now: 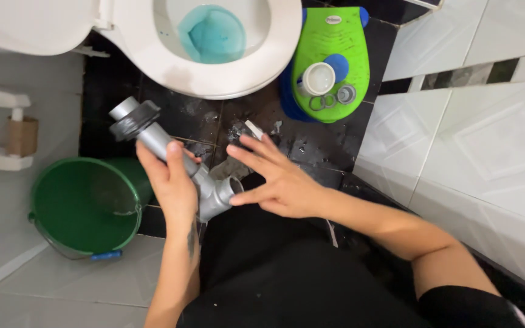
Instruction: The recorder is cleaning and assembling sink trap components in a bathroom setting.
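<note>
From the head camera we see our left hand [174, 182] wrapped around a grey plastic drain trap [177, 159], fingers closed on its straight tube, with the black threaded collar [135, 120] pointing toward ten o'clock and the elbow end lying at the middle of the picture, over our dark-clothed lap. Our right hand [277, 182] is spread, fingers splayed and holding nothing; its thumb tip touches the open side port [233, 184] of the trap.

At twelve o'clock stands the toilet bowl [214, 67] with blue water; at one o'clock a green lid [329, 64] carries a white cap [318, 79] and grey ring seals [335, 97]. A green bucket [86, 203] sits at eight o'clock.

We judge the work to be inspecting or fitting the trap's side port. The next move would call for the free hand to fetch a seal or cap from the lid while the left keeps the tube steady.
</note>
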